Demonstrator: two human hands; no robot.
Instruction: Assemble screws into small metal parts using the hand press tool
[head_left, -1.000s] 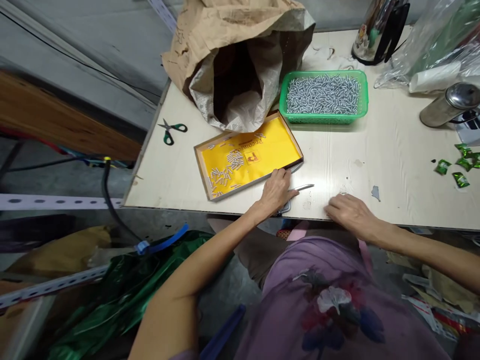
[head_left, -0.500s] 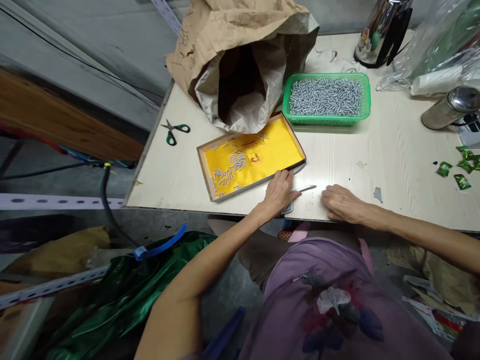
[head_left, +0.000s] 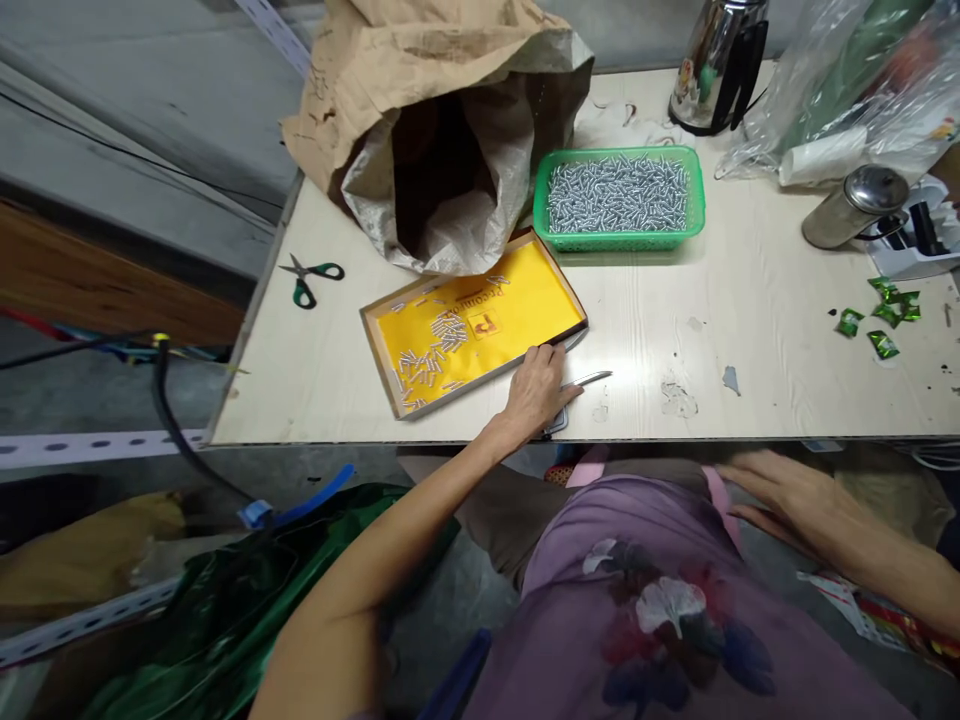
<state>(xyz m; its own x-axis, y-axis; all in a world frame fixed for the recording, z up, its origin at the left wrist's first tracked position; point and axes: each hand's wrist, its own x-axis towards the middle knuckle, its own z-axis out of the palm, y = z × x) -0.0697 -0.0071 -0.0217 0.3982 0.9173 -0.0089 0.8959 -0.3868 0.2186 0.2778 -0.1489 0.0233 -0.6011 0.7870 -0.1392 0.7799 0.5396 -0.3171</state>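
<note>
My left hand [head_left: 536,385] rests at the near side of a shallow cardboard box [head_left: 465,384], its fingertips touching the rim. Its thumb is stretched away from the fingers. A thin pointed metal blade [head_left: 596,377] sticks out beside the thumb; its other end is hidden under the hand. Close to the wrist, a small grey piece [head_left: 556,422] is partly covered. Yellow lining [head_left: 525,305] covers the box floor, with small metal pins [head_left: 448,332] scattered and bunched on it. Below the table edge at right, my right hand [head_left: 787,495] is blurred, empty, fingers stretched, near my lap.
Behind the box lies a big open paper sack [head_left: 442,130]. A green basket [head_left: 622,240] full of metal pins stands to its right. Scissors [head_left: 307,278] lie at left. A kettle [head_left: 716,70], a steel cup [head_left: 851,210] and green wrapped sweets [head_left: 885,345] occupy the right.
My right hand has left the tabletop and moved right and down past the table edge, its fingers now stretched. The left hand stays by the box. The whole view has shifted slightly.
</note>
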